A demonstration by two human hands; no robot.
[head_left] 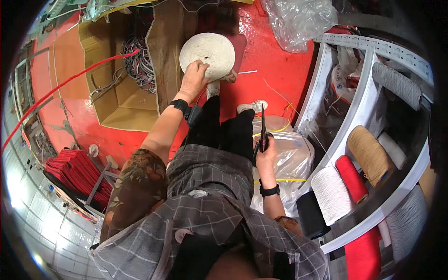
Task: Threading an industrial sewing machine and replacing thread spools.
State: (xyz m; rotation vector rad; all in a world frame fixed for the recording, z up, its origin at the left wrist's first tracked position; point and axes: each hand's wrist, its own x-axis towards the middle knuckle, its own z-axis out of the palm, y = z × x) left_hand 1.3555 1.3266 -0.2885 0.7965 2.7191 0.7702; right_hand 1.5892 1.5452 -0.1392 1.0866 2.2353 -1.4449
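Observation:
My left hand [193, 80] rests on the near edge of a flat, round, cream-white roll of wound tape or strip [207, 49], fingers bent over its top face. What the thumb does under the edge is hidden. Beneath the roll lies a dark red surface [239, 49], partly covered. In my right hand [267, 156], held low at my right side, are dark scissors [262, 122] with the blades pointing up and away from me. My fingers close around their handles.
An open cardboard box [128, 114] with tangled grey cords [140, 65] stands left. A red cord [70, 87] crosses in front. Clear plastic bags [291, 154] lie at right, beside a white metal rack [359, 88] with yarn cones [331, 196]. Folded red fabric [77, 175] sits lower left.

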